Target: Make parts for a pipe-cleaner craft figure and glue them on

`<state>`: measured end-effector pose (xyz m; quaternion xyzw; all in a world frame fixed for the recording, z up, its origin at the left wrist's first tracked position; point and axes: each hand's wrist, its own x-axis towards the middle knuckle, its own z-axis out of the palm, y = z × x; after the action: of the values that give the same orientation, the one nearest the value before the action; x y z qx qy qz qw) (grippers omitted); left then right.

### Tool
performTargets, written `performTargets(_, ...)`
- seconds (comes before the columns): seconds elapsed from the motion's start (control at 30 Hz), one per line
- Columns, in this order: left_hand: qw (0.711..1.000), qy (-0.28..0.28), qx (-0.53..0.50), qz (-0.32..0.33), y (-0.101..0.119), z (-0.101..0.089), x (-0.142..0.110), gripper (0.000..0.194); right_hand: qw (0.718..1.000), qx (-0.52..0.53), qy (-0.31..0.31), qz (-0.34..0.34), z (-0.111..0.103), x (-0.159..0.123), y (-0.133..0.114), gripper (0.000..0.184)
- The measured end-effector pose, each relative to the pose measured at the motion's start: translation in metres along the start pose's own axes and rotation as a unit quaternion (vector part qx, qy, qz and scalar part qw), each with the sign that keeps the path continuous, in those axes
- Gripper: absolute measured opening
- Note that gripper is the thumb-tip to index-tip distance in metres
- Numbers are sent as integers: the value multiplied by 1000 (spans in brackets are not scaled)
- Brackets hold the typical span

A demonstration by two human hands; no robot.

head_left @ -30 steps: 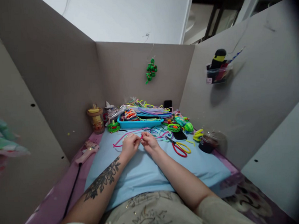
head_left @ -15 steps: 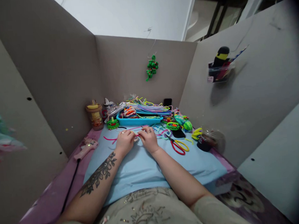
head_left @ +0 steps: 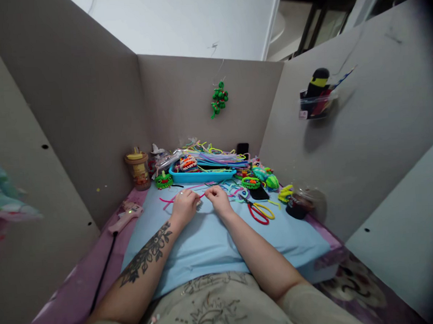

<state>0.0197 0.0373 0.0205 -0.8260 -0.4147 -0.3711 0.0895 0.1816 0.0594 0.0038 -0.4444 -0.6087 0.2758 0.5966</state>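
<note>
My left hand (head_left: pixel 185 205) and right hand (head_left: pixel 219 200) pinch an unfinished-looking pink strand (head_left: pixel 203 195); a green figure (head_left: pixel 164 180) near the worktop's (head_left: pixel 221 246) far-left corner looks complete.

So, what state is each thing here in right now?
Pink strand: gripped, a short stretch bare mid-air
Left hand: closed, pinching it
Right hand: closed, pinching it
Scissors: lying down, unheld; blades too small to judge
Blue tray: heaped with strands
Pink corded tool: lying down, small light apparently lit
Brown-lidded cup: upright, lid on
Green cluster: hanging
Clear wall bin: filled
</note>
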Motion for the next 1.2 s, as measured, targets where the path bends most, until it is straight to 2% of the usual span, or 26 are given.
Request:
performTargets(0.07,1000,3,-12,4,3,1,1,17,985,138,-14,100,6,0,0,15)
performTargets(0.17,1000,3,-4,16,6,3,2,21,922,313,-69,216,14,-2,-4,21)
performTargets(0.23,1000,2,5,22,6,4,1,22,893,371,-102,231,17,-3,-7,22)
performTargets(0.3,1000,5,8,25,4,4,0,22,893,371,-111,228,16,-3,-8,22)
performTargets(0.37,1000,7,12,22,1,2,-2,22,928,303,-88,198,11,-2,-7,20)
performTargets(0.43,1000,5,22,17,-4,0,-4,21,979,168,-38,106,4,-1,-5,17)
performTargets(0.47,999,3,29,14,-6,-1,-4,20,995,89,-15,41,1,-1,-5,16)
performTargets(0.5,999,1,36,12,-8,-2,-4,19,1000,13,0,-27,-3,-1,-4,15)
performTargets(0.57,999,-7,47,16,-9,-4,-4,18,984,-114,-2,-140,-7,-4,-4,17)
performTargets(0.63,998,-16,51,28,-9,-5,-3,16,957,-208,-25,-200,-7,-6,-4,18)
performTargets(0.73,996,-27,71,49,-8,-4,-2,13,923,-310,-47,-221,-5,-10,-4,18)
performTargets(0.87,993,-32,96,63,-10,-1,-2,12,896,-372,-68,-232,-1,-11,-6,16)
performTargets(1.0,992,-32,106,58,-9,-3,-2,14,881,-410,-75,-224,0,-11,-6,14)
performTargets(1.2,991,-45,123,29,-2,-8,-1,18,873,-438,-64,-206,-2,-9,-6,12)
